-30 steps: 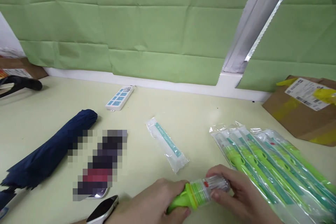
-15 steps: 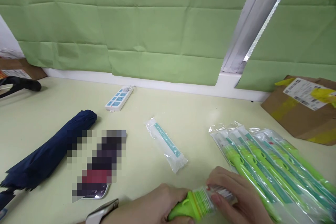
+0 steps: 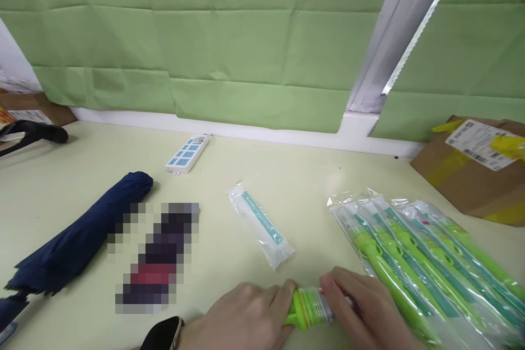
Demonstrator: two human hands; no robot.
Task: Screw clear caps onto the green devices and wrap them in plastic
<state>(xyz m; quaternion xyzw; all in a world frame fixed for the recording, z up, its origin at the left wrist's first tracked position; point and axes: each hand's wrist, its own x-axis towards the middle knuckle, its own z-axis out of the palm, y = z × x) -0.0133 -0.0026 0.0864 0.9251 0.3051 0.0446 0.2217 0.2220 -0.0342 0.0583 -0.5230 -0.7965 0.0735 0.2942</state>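
A lime-green plastic piece with a ribbed collar and a clear end (image 3: 307, 309) lies between my two hands at the lower middle. My left hand (image 3: 250, 314), with a watch (image 3: 164, 333) on its wrist, is closed around the green part. My right hand (image 3: 363, 306) has its fingers pinched on the clear end and hides most of it. Just beyond the hands lies a clear packet with a teal label (image 3: 261, 219). Right of my right hand, several bagged green-handled pieces (image 3: 410, 257) lie side by side on the table.
A folded navy umbrella (image 3: 86, 224) and a pixelated phone (image 3: 159, 254) lie at left. Farther back is a white case with blue labels (image 3: 187, 154). Taped cardboard boxes stand at the right (image 3: 471, 175) and far left (image 3: 45, 106). Green sheeting (image 3: 246, 38) covers the wall.
My left hand has rolled over, its back and the watch face now turned up, and covers more of the green part. My right fingers have shifted on the clear end.
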